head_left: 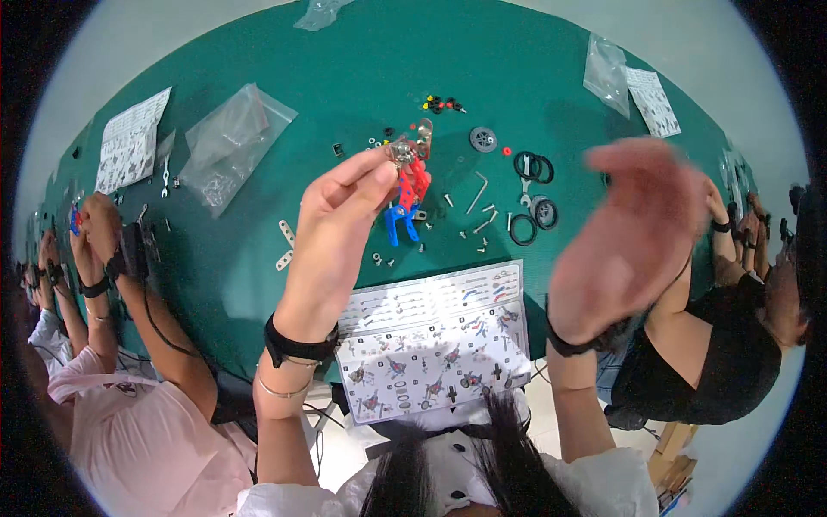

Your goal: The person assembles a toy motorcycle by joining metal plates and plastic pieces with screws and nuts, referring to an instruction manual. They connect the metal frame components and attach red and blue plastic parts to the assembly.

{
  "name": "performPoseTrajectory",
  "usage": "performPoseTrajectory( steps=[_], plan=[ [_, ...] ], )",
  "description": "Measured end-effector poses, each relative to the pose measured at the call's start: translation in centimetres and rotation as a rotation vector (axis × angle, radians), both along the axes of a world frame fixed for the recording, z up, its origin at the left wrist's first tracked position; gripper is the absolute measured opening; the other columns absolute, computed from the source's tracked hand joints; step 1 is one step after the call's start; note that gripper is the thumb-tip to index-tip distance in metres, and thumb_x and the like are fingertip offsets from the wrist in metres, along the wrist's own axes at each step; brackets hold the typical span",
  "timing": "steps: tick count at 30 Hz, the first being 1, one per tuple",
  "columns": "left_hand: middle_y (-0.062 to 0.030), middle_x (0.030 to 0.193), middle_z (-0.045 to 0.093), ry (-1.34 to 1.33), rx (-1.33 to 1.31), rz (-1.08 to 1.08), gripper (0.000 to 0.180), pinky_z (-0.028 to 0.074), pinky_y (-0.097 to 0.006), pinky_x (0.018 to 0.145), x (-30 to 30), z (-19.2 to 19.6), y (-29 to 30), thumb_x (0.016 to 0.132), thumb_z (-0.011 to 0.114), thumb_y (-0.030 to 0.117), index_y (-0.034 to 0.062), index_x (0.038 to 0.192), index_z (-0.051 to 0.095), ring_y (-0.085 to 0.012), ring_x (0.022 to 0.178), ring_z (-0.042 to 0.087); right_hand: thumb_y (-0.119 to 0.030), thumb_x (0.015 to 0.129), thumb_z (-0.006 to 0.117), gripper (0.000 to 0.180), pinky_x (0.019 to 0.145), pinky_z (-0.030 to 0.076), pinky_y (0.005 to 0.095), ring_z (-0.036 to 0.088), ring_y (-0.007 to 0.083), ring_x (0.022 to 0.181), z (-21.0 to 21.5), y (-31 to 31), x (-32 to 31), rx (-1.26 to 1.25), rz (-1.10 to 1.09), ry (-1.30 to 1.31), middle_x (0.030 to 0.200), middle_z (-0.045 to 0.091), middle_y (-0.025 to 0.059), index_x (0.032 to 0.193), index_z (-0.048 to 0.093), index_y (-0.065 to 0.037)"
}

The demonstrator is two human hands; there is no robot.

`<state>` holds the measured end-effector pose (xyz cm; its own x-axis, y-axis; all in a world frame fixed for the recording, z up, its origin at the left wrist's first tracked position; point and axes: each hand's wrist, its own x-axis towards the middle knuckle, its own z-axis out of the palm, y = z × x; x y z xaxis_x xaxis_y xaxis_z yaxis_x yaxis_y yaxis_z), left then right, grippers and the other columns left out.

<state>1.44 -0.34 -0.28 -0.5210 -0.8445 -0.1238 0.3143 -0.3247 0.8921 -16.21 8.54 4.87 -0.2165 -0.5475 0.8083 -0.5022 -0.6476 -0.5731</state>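
Green surface (345, 77), crowded with kit parts. Left hand (340, 202) raised above it, fingers (372, 177) pinched shut on small metal-and-red-blue model (410, 177), held up over mid-surface. Blue legs of model hanging down, metal bracket at top. Right hand (633, 233) lifted to the right, blurred, palm open, fingers spread apart, holding nothing, well apart from model. Black bands on both wrists. Instruction sheet (435, 336) flat at near edge, between the two forearms. Loose screws and Allen key (478, 191) just beyond sheet, black rubber rings (532, 165) and grey gear (483, 139) to the right of model. Clear plastic bag (228, 142) at left, second sheet (129, 138) beside it, small spanner (164, 177) between. Another bag (605, 73) and sheet at far right. Other people's arms at left and right edges, working on own parts.
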Motion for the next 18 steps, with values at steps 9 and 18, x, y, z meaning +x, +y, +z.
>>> performPoseTrajectory(
  steps=[9, 18],
  plan=[
    [-0.0102, 0.103, 0.064, 0.004, -0.015, -0.026, 0.035, 0.043, -0.026, 0.087, -0.9, 0.6, 0.4, 0.089, 0.056, 0.02, -0.0036, 0.115, 0.055, -0.015, 0.095, 0.06, -0.05, 0.082, 0.054, 0.082, 0.101, 0.031, 0.0513, 0.038, 0.0381, 0.122, 6.5, 5.1, -4.0, -0.549, -0.063, 0.124, 0.133, 0.036, 0.0275, 0.137, 0.024, 0.002],
    [-0.008, 0.103, 0.064, 0.0, 0.006, -0.025, 0.034, 0.042, -0.025, 0.086, -0.9, 1.4, 0.6, 0.088, 0.058, 0.018, -0.0037, 0.113, 0.056, -0.0125, 0.095, 0.059, -0.049, 0.082, 0.054, 0.081, 0.101, 0.031, 0.0512, 0.038, 0.0381, 0.122, 6.5, 7.5, -4.2, -0.626, -0.051, 0.096, 0.133, 0.036, 0.0275, 0.137, 0.024, 0.002]
  ],
)
